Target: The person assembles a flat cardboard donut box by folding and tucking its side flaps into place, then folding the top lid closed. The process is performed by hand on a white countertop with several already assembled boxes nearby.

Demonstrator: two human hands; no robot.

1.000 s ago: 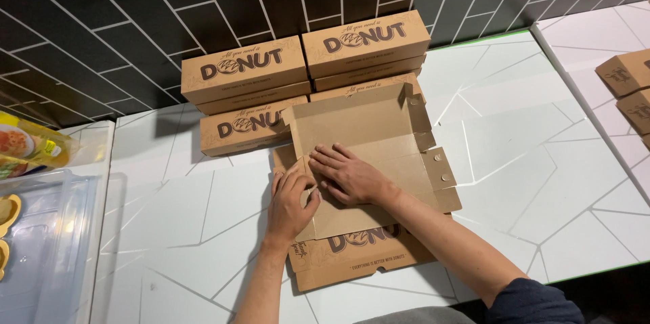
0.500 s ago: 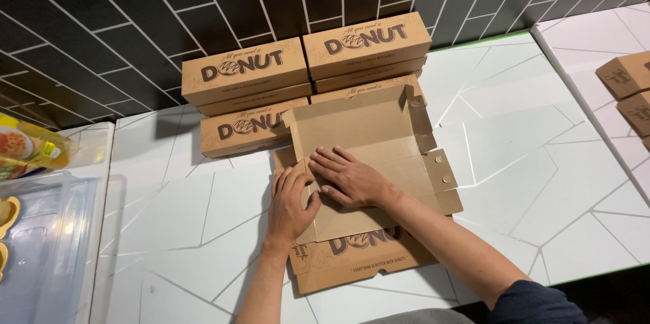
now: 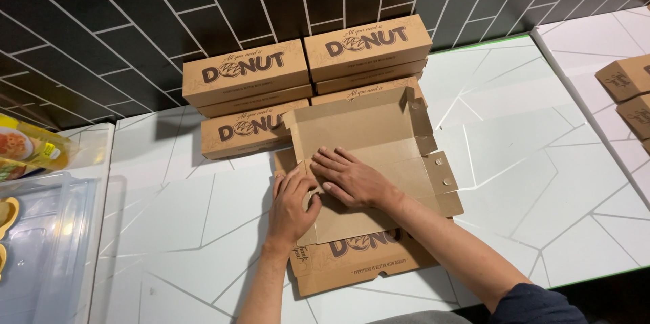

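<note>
Both hands are pressing flat, open-palmed: left hand [image 3: 292, 203] and right hand [image 3: 352, 180] creasing the light, bendable brown cardboard box blank [image 3: 369, 161] mid-worktop; best gripped along its fold edges.

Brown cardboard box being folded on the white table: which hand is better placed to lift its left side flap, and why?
Probably the left hand: it rests at the left edge of the brown cardboard box, while the right hand presses flat on the middle panel.
</note>
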